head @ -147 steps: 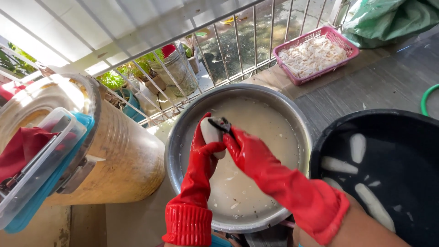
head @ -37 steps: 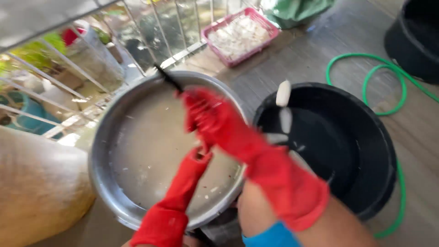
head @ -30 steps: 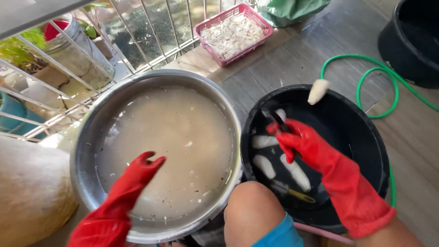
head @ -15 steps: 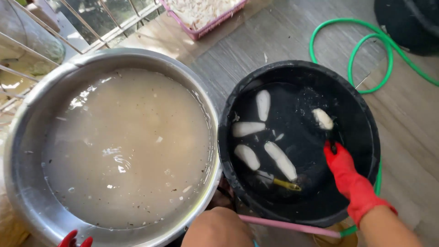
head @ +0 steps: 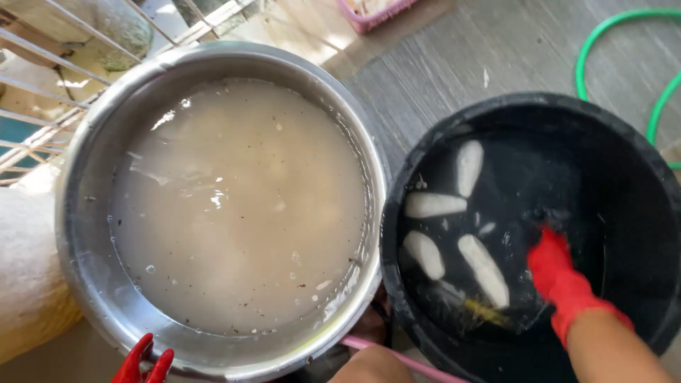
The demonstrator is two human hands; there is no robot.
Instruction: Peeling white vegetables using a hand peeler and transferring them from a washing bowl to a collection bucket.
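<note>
Two red-gloved hands have parted since a second ago: the right hand (head: 557, 273) has gone from above the black tub (head: 425, 152) down into its dark water, and the left hand (head: 147, 363) has dropped away from the steel basin (head: 89, 213) so that only its spread fingertips show at the bottom edge, closed on nothing that can be seen. The pale piece that was in the air over the tub a second ago no longer shows; four white peeled pieces (head: 484, 260) now float in the tub, just left of the right hand. Whether that hand grips anything cannot be told, since its fingers are under the dark water and blurred. A yellowish tool handle (head: 486, 312) lies submerged near the glove.

The basin is round, thin-walled, shiny metal, filled with cloudy beige water flecked with small scraps. The tub is matte black plastic with a thick rolled rim, touching the basin's rim. The floating pieces are smooth, elongated and tapered. A green hose (head: 603, 32) curves over grey plank flooring behind.
</note>
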